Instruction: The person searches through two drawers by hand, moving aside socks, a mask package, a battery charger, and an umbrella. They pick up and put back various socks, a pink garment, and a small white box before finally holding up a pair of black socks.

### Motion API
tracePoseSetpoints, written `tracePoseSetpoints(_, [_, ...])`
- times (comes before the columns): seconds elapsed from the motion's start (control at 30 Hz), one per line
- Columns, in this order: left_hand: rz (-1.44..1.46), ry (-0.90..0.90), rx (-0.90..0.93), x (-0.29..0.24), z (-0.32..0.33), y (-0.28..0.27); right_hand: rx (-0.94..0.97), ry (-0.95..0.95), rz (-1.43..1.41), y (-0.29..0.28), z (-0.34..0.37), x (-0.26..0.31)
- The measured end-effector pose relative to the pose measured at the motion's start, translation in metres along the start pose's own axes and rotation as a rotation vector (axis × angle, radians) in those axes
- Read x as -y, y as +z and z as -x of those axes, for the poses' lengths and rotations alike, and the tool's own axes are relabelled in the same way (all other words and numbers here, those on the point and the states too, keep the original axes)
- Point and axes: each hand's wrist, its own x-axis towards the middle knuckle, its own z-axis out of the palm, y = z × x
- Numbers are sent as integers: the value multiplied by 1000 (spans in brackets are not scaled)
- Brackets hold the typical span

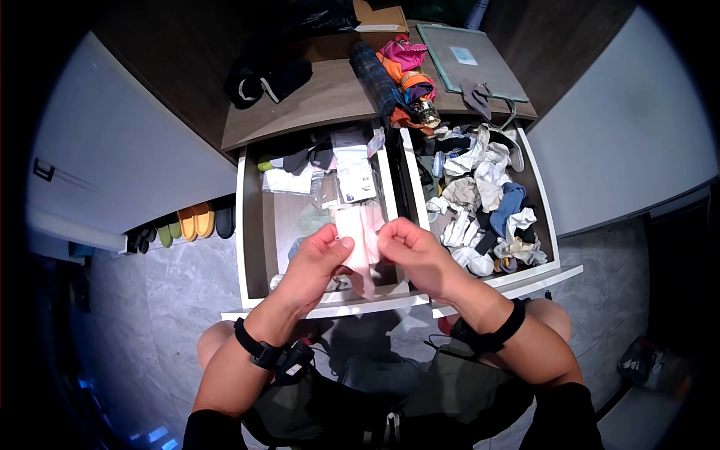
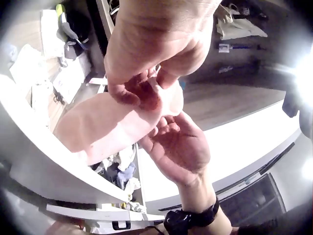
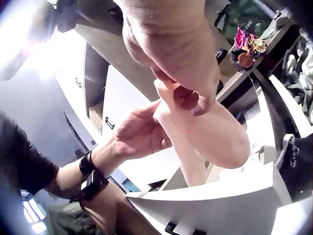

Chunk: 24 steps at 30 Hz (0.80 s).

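Pale pink socks hang between my two hands, above the left drawer. My left hand pinches their upper part between thumb and fingers. From the other side my right hand pinches the same fabric with thumb and forefinger. In the left wrist view a smooth, rounded length of sock stretches away from the fingers. Two hanging lengths of the pink fabric show in the right wrist view.
The right drawer is pulled out, piled with crumpled socks. Papers and packets lie in the left drawer. A folded umbrella and a grey board rest on the cabinet top. Slippers line the floor at left.
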Motion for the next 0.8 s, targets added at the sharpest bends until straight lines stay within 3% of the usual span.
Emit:
tracePoseSetpoints(0.13, [-42, 72, -164, -14, 2, 6, -37, -27, -280, -9, -1, 14])
tracePoseSetpoints(0.2, [-157, 81, -199, -17, 4, 4, -9, -97, -229, -17, -3, 19])
tracePoseSetpoints(0.27, [-249, 123, -196, -13, 4, 0, -11, -197, 125, -19, 0, 24])
tracePoseSetpoints(0.4, [-142, -19, -104, -11, 4, 2, 86, -443, 782, -2, 10, 31])
tracePoseSetpoints(0.43, [-82, -39, -89, -10, 4, 2, 171, -701, 938, -5, 5, 23])
tracePoseSetpoints(0.53, [7, -57, -75, -13, 7, 7, 134, -804, 1080, -2, 6, 16])
tracePoseSetpoints(0.8, [-75, 25, 48, -6, 7, 7, 101, -684, 1173, 3, 8, 18])
